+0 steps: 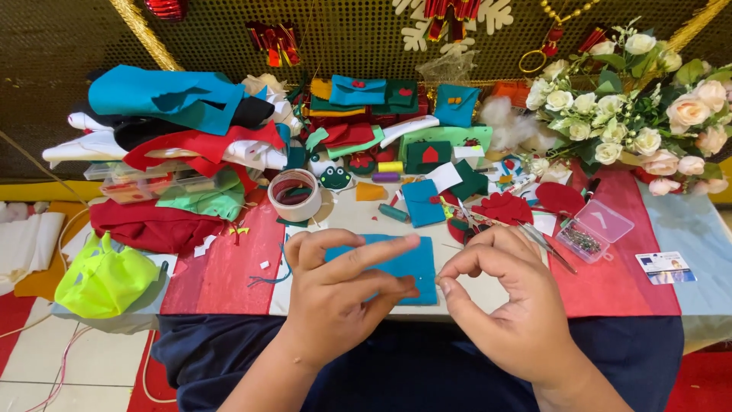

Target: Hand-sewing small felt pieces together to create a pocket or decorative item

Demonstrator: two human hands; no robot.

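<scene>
The left hand (335, 294) lies on a blue felt square (415, 263) at the near edge of the worktop (229, 278), fingers pressing it flat. The right hand (503, 294) pinches the square's right edge between thumb and forefinger. A tape roll (295, 195) and pin box (593, 229) sit nearby.

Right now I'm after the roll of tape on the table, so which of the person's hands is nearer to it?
Left. The left hand lies on the blue felt piece, just below and right of the roll of tape. The right hand is farther right, beyond the felt.
</scene>
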